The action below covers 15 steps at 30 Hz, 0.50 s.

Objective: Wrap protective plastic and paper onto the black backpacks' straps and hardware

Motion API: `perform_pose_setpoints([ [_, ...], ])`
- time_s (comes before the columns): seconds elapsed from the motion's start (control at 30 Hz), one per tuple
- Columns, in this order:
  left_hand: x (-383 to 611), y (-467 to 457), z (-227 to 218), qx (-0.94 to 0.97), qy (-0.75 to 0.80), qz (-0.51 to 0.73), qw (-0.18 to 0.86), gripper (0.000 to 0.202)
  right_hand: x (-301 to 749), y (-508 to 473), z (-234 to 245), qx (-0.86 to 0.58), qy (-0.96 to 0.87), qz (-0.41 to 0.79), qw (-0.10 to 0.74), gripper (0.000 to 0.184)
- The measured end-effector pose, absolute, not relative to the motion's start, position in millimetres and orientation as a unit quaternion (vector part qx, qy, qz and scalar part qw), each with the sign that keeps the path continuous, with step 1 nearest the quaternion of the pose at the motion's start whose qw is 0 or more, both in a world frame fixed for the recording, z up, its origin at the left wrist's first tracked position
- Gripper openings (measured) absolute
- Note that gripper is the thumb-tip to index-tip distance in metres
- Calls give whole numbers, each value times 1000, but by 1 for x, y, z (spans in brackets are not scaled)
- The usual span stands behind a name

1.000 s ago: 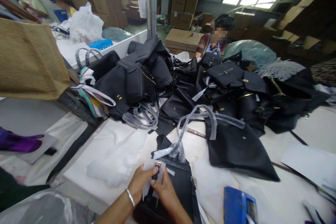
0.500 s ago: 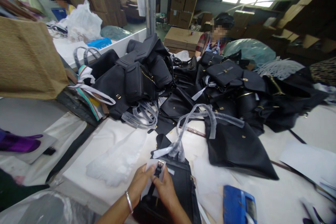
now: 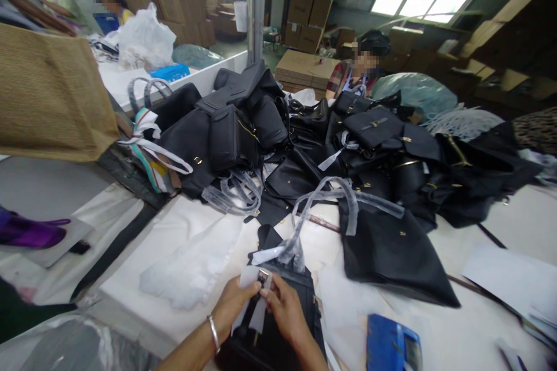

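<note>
Both my hands work at the bottom centre over a black leather bag (image 3: 300,295) lying on the white table (image 3: 209,226). My left hand (image 3: 230,304), with a bangle on its wrist, pinches a piece of white wrapping paper (image 3: 256,295). My right hand (image 3: 285,307) pinches the small metal buckle (image 3: 263,276) at the end of the bag's strap, with the paper round it. Plastic-wrapped handles (image 3: 304,214) rise from the bag just beyond my fingers.
A big heap of black bags (image 3: 348,145) fills the middle of the table. A woven tan bag (image 3: 47,98) stands left, a purple item (image 3: 26,235) below it. A blue device (image 3: 391,345) lies at the bottom right, white sheets (image 3: 513,272) further right. A person (image 3: 361,66) sits behind the heap.
My fingers have shifted on the buckle and the paper has folded further round it. The view has drifted slightly; the bags have not moved.
</note>
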<state>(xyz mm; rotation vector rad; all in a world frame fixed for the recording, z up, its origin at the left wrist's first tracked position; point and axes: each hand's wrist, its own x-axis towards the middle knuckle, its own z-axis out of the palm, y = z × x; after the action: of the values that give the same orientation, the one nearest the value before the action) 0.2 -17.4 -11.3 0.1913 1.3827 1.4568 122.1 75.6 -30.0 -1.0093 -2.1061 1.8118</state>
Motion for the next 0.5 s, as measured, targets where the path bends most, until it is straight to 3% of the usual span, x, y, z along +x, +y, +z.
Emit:
perform_pose_setpoints([
  [0.5,3,-24,-12,70,540,616,569,42,120,64,-45,-385,-603,686,133,38],
])
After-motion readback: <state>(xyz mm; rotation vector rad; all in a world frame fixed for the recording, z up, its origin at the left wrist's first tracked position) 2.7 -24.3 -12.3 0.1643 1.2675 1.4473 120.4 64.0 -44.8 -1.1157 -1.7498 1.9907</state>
